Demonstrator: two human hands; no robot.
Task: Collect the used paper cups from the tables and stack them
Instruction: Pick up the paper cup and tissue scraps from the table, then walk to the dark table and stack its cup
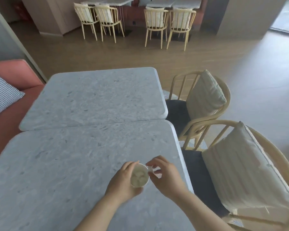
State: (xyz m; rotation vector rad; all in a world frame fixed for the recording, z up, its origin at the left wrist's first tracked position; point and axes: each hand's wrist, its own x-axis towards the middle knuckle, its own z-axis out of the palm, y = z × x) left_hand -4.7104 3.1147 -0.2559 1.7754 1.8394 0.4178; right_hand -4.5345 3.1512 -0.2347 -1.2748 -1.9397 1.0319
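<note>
A white paper cup (139, 176) is seen from above over the near grey table (57, 164), its pale inside showing. My left hand (122, 182) wraps around the cup's left side and holds it. My right hand (165, 176) is at the cup's right rim, its thumb and fingers pinched on a small white piece (151, 169) against the rim. Whether more cups are nested inside the held one is hidden.
A second grey table (97, 97) butts against the near one. Two rattan chairs with cushions (207, 100) (250, 172) stand along the right side. A pink bench with a checked pillow (2, 94) is on the left. More tables and chairs (165, 22) stand far back.
</note>
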